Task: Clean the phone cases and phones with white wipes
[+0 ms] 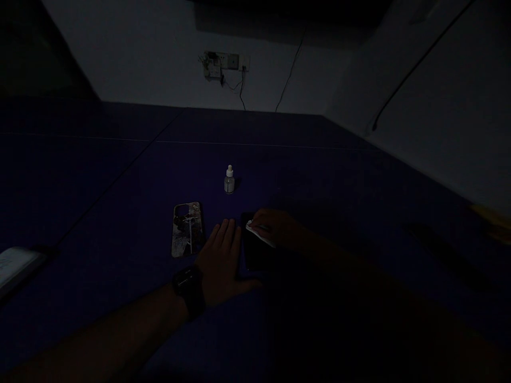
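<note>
Fingers (261, 217) of the right hand (279, 227) pinched on a white cloth (264, 239) | dark phone-like slab (255, 259) beneath it, on blue surface (120, 223) | left hand (219, 263) flat, thumb out, gripping nothing, beside slab | I'd keep pressure light, even

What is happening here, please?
In dim light, a person's right hand holds a white cloth at a dark flat object. The left hand lies spread beside it. A patterned phone case lies left of that hand; a small dropper bottle stands upright farther back.
</note>
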The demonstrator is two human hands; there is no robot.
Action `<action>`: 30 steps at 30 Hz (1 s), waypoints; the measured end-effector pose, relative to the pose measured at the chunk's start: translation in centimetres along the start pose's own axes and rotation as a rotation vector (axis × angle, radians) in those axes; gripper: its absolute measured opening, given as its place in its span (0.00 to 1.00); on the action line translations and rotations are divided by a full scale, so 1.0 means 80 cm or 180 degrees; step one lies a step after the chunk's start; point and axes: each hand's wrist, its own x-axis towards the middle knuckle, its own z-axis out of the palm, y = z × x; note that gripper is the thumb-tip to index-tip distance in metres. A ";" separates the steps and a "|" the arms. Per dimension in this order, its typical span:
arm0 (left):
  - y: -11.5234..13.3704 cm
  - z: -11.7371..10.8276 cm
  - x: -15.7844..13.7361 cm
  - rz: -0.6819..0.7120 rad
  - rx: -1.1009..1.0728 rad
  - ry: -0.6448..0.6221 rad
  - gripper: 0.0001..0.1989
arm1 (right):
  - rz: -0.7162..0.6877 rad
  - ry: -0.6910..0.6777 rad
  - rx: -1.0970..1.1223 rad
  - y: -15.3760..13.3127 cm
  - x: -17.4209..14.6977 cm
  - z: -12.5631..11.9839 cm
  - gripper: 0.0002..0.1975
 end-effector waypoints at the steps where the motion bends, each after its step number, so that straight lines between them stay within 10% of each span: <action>1: 0.000 0.000 0.001 -0.0011 -0.0012 -0.0026 0.61 | 0.0007 -0.0008 0.0042 -0.001 -0.002 0.001 0.09; 30: -0.035 -0.010 0.028 0.0084 -0.0514 -0.0340 0.70 | -0.0548 -0.0067 0.0578 -0.003 -0.024 -0.002 0.06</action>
